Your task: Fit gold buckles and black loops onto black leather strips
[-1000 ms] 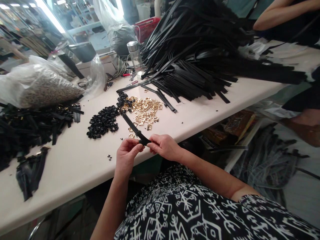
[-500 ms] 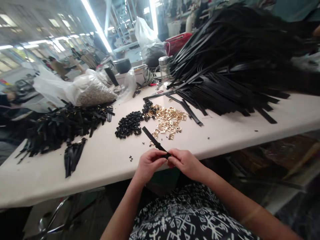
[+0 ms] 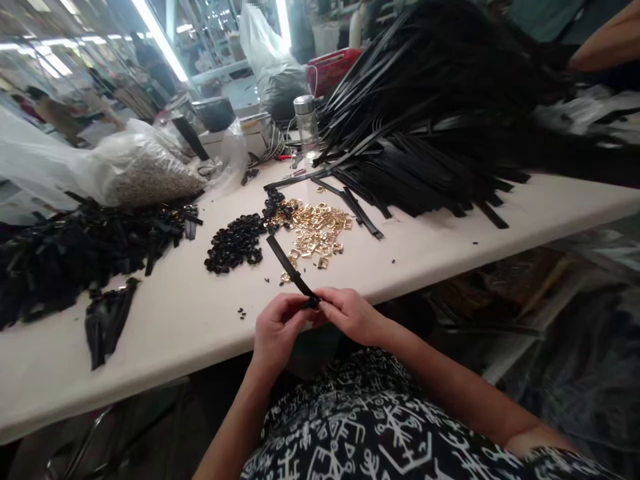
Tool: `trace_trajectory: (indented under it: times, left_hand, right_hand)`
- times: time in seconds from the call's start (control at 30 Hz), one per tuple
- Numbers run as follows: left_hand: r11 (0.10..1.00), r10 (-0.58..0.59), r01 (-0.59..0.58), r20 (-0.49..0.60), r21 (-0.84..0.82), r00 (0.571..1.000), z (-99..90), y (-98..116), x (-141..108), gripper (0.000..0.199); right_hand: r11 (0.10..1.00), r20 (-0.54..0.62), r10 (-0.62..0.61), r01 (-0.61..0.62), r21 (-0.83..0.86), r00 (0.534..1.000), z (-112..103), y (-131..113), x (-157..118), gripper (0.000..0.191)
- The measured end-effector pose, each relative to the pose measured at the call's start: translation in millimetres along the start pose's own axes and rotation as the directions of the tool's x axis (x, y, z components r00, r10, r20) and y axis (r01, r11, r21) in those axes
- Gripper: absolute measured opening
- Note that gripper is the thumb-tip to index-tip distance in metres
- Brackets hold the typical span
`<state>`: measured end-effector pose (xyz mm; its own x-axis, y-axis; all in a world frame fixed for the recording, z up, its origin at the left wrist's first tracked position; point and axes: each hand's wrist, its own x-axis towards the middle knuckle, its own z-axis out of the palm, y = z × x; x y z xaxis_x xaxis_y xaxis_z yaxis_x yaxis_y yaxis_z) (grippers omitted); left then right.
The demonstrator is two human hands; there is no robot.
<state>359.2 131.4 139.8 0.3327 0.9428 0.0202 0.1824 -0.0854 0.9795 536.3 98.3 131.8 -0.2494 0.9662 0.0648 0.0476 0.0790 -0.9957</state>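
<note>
A black strap (image 3: pixel 287 262) rises up and to the left from my fingertips, a small loop around it partway down. Near the table's front edge my left hand (image 3: pixel 281 328) pinches its lower end. From the other side my right hand (image 3: pixel 350 315) closes on the same end, the fingertips of both hands nearly touching and covering what lies between them. Just beyond the strap lie a heap of gold metal buckles (image 3: pixel 323 227) and, to its left, a heap of small black loops (image 3: pixel 234 243).
Long black straps (image 3: pixel 425 173) are piled at the right. Finished-looking short straps (image 3: pixel 95 247) heap at the left, below a clear bag of small parts (image 3: pixel 150 170). A glass bottle (image 3: pixel 307 130) and red basket (image 3: pixel 333 70) stand behind. Another person's arm (image 3: pixel 607 40) shows at upper right.
The view has swung to the right, so the table items sit further left. The strap stands steeper, and its lower end is now bent between my hands. Another person's arm has come into view.
</note>
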Motion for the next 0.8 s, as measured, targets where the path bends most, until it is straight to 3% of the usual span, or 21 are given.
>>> trace_trajectory:
  times: [0.23, 0.33, 0.47, 0.53, 0.63, 0.8]
  left_hand:
    - [0.987, 0.094, -0.094, 0.004, 0.127, 0.996, 4.4, -5.4, 5.3, 0.009]
    - [0.991, 0.084, -0.085, 0.020, 0.103, 0.996, 8.1, -5.7, 4.6, 0.011]
    - [0.987, -0.062, 0.057, -0.024, -0.150, 0.998, 11.2, -5.5, 4.6, 0.012]
    - [0.926, -0.174, 0.131, -0.091, -0.354, 0.981, 10.5, -6.7, 7.9, 0.021]
    - [0.797, -0.277, 0.144, -0.144, -0.586, 0.950, 7.5, -9.2, 15.5, 0.033]
    - [0.771, -0.296, 0.156, -0.131, -0.618, 0.946, 5.3, -10.8, 18.8, 0.033]
  right_hand:
    - [1.000, -0.013, 0.025, -0.025, 0.013, 1.000, -1.8, 2.2, -3.4, 0.011]
    - [0.989, -0.072, 0.083, -0.073, 0.125, 0.994, -1.0, 5.3, -2.0, 0.021]
    - [0.957, -0.090, 0.131, -0.102, 0.272, 0.987, -0.5, 7.5, 0.1, 0.032]
    - [0.944, -0.074, 0.157, -0.128, 0.305, 0.985, -0.4, 7.4, 0.0, 0.033]
    - [0.939, -0.062, 0.194, -0.167, 0.300, 0.979, 0.7, 8.1, -0.3, 0.028]
    - [0.974, -0.093, 0.176, -0.159, 0.164, 0.980, 5.3, 9.1, 1.2, 0.016]
